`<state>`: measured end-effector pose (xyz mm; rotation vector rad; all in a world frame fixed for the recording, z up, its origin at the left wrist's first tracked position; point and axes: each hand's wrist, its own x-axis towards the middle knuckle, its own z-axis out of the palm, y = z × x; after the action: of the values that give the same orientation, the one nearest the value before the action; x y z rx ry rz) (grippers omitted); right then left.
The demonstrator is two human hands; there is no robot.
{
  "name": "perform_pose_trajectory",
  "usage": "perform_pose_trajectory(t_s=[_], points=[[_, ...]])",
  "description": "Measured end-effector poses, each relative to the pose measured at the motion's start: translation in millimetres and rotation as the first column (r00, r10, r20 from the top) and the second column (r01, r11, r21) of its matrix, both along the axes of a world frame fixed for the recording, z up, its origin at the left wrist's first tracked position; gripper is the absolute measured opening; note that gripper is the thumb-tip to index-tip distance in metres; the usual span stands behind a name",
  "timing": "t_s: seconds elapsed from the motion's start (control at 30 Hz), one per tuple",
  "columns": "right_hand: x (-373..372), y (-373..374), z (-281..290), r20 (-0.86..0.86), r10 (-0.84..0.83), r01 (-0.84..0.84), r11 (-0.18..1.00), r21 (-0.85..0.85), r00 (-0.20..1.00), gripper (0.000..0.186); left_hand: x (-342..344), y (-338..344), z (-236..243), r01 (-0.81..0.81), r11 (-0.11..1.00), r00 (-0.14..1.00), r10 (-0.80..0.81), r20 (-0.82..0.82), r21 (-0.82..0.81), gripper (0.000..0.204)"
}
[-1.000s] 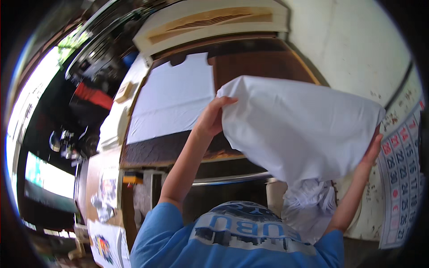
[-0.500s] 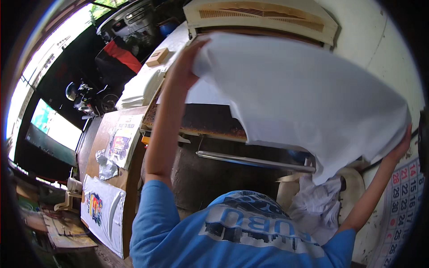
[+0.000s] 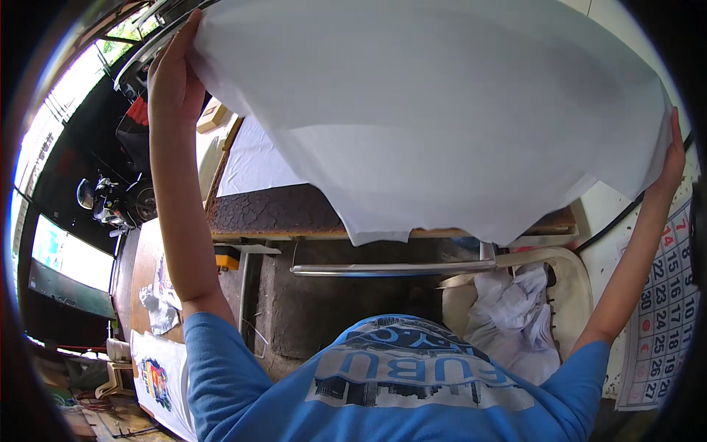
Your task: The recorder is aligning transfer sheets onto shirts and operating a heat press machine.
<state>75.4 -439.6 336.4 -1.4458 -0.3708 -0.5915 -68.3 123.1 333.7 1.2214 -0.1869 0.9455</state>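
A large white cloth (image 3: 427, 125) with curved, cut-looking edges is stretched up in front of me between both hands. My left hand (image 3: 177, 77) is closed on its upper left corner, fingers partly behind the fabric. At the far right, my right hand (image 3: 672, 158) grips the other side, its fingers mostly hidden by the cloth. The lower edge hangs over a dark, worn worktop (image 3: 280, 208). Another white cloth (image 3: 258, 158) lies flat on that worktop, partly covered from sight by the raised one.
A metal bar (image 3: 390, 269) runs below the worktop. On the right, a pale plastic chair (image 3: 574, 287) bears crumpled white cloths (image 3: 519, 309), near a wall calendar (image 3: 659, 309). Printed white cloth (image 3: 158, 376) lies at lower left; a small box (image 3: 211, 116) sits beyond my left forearm.
My left hand has moved left and up, spreading the cloth wider and flatter. My view has shifted, with the worktop now more square to me. Both hands keep their hold.
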Motion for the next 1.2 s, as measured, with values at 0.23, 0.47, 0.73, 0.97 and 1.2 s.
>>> perform_pose_trajectory(t_s=[0.23,0.47,0.73,0.97,1.2], points=[[79.1,-9.4,11.7,-0.004,0.149,-0.142,0.949,0.281,0.989,0.047,53.7,-2.9,11.8,-0.085,0.996,0.996,0.085,0.024,-0.013,0.022],[189.4,-6.8,22.4,-0.082,0.231,-0.215,0.961,0.174,0.969,0.038,163.7,-18.5,6.6,-0.007,0.975,0.985,0.045,-0.169,0.222,0.034],[390.4,16.4,-51.1,-0.317,0.287,-0.338,0.934,-0.116,0.904,0.021,364.1,5.1,-107.2,0.142,0.988,0.839,-0.156,-0.521,-0.067,0.032],[442.0,26.7,-31.3,0.003,0.400,-0.389,0.889,0.240,0.917,0.024,401.2,-26.5,-48.3,0.017,0.999,0.992,-0.011,-0.123,0.046,0.051],[462.2,4.1,-118.5,-0.069,0.307,-0.268,0.904,0.332,0.949,0.026,399.7,-34.7,-114.8,0.034,0.994,0.967,-0.005,-0.255,0.109,0.056]])
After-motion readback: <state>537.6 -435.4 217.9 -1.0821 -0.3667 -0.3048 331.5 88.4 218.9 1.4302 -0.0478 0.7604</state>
